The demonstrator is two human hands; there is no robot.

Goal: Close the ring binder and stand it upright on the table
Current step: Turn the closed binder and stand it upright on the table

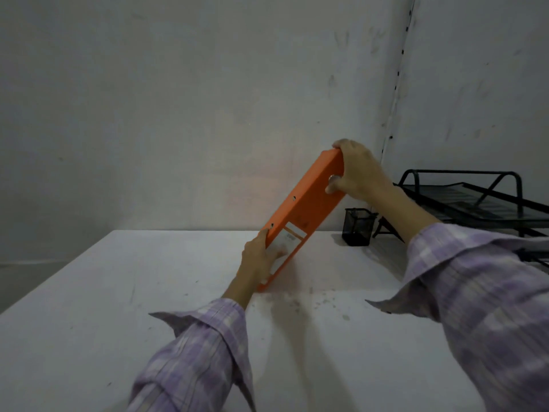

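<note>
Binder (pixel 306 209), orange and already shut, leans at a steep slant over the white desk (pixel 89 322), its spine facing us with the label low down and the finger hole near the top. Only its lower corner seems to touch the desk; the rest hangs in the air, tipped up toward the right. The left hand (pixel 258 263) grasps the lower end, thumb on the edge and fingers wrapped over the label. The right hand (pixel 356 171) grips the top end, fingers hooked over the upper corner and thumb pressed near the finger hole. Both arms wear loose lilac checked sleeves.

From where I stand, closing looks done and the standing-up is about halfway. The risk is in that single pivot corner: the desk top looks smooth, so if the right hand pushes sideways faster than the left steadies, the corner could skid and the binder flop flat. Swinging it too far right could carry it toward the black mesh pen cup (pixel 358 226), which stands just beside it, with the wire tray (pixel 475 197) behind. Letting go before the bottom edge sits square would let it topple.
</note>
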